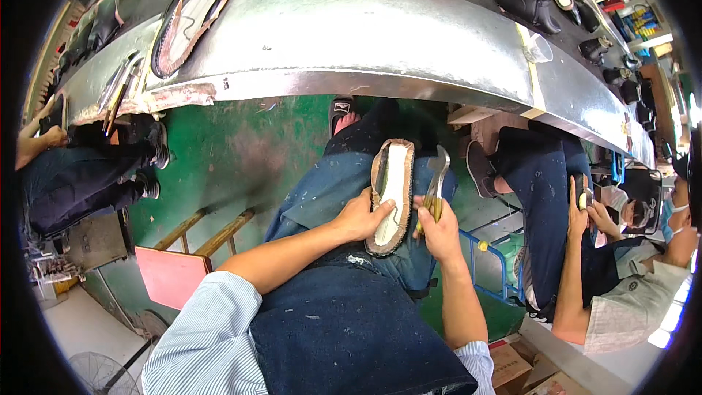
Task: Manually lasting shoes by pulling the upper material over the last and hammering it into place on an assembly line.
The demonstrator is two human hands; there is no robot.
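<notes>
A shoe upper on a last [399, 168] lies sole side up across my lap. Its long white insole shows, ringed by a tan, pleated edge. My left hand [360, 217] grips it from the left side, thumb pressed on the insole. In my right hand [441, 234] is a pair of lasting pliers [440, 164] with a curved metal head and yellowish handles. The plier head points up and away from me, just right of the shoe and apart from it. My fingers wrap the handles.
Ahead runs a metal-edged bench [329, 29], bearing another upturned shoe [191, 25] and several hand tools [121, 91] at left, and black boots [523, 1] at right. A pink-topped stool [172, 276] stands left. Co-workers sit on both sides; the right one's hands [578, 208] hold a shoe.
</notes>
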